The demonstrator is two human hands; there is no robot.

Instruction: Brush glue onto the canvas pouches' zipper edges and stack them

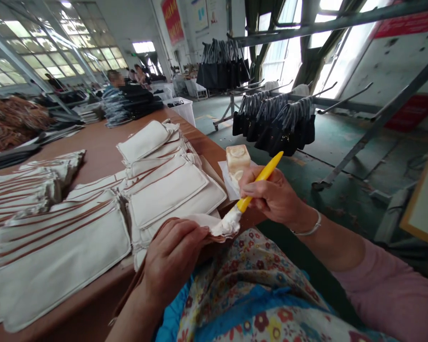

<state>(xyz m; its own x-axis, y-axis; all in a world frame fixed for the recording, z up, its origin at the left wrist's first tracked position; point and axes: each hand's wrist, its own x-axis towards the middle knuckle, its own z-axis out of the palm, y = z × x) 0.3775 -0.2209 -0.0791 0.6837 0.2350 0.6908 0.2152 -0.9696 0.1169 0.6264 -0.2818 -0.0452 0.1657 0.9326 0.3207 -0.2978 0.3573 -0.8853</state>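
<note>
My right hand (271, 192) is closed round a yellow-handled brush (260, 180), tilted with its white, glue-like coated head (231, 221) down on the end of a pale fabric piece (203, 221). That piece has brown edging, and my left hand (174, 251) grips it near the table's front edge, fingers pressed over the top. Most of the piece is hidden under the left hand. Just behind the right hand stands a pale, whitish-crusted container (238, 159) on a white sheet (228, 183). Stacked cream fabric panels (167, 190) with brown edging lie beyond the left hand.
More cream panels (64, 242) cover the brown table (100, 142) at left. Black bags (278, 123) hang from a metal rack (353, 152) at right. A white bin (183, 111) stands past the table. People (116, 90) are in the background by dark stacks (139, 102).
</note>
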